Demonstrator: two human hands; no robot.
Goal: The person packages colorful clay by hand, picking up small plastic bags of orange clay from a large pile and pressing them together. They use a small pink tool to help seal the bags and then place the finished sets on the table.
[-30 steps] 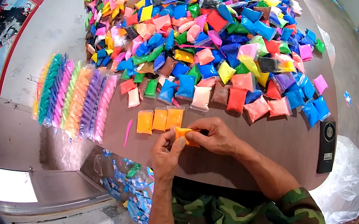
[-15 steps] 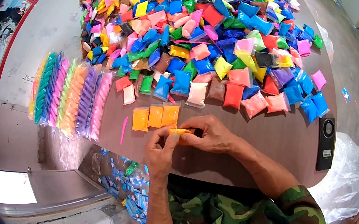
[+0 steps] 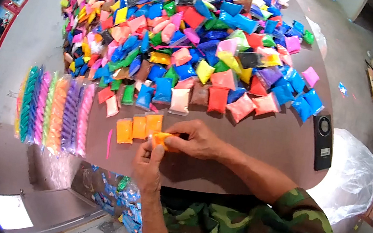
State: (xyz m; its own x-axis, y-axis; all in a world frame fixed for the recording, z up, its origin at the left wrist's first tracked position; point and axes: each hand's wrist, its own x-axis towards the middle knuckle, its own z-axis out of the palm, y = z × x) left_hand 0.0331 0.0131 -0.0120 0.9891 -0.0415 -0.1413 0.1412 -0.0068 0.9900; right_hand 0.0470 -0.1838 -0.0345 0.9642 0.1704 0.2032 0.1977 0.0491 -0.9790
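An orange packet (image 3: 160,138) is pinched between my two hands near the table's front edge. My left hand (image 3: 148,161) grips its lower left side with thumb and fingers. From the right, my right hand (image 3: 195,139) closes on its other side, its fingertips partly hidden. Just left of my hands, orange packets (image 3: 124,131) lie in a short row on the table (image 3: 197,172). Beyond them spreads a large heap of small coloured packets (image 3: 186,71). A thin pink strip (image 3: 108,143) lies to the left of the orange row.
Long twisted coloured packs (image 3: 57,112) stand in a row at the table's left edge. A black device (image 3: 322,143) lies at the right edge, with clear plastic sheeting (image 3: 349,177) beyond it. Blue and white wrappers (image 3: 133,216) are below the front edge.
The whole view has shifted, so the table and heap appear farther left. The orange packet between my hands has turned and shows more of its face.
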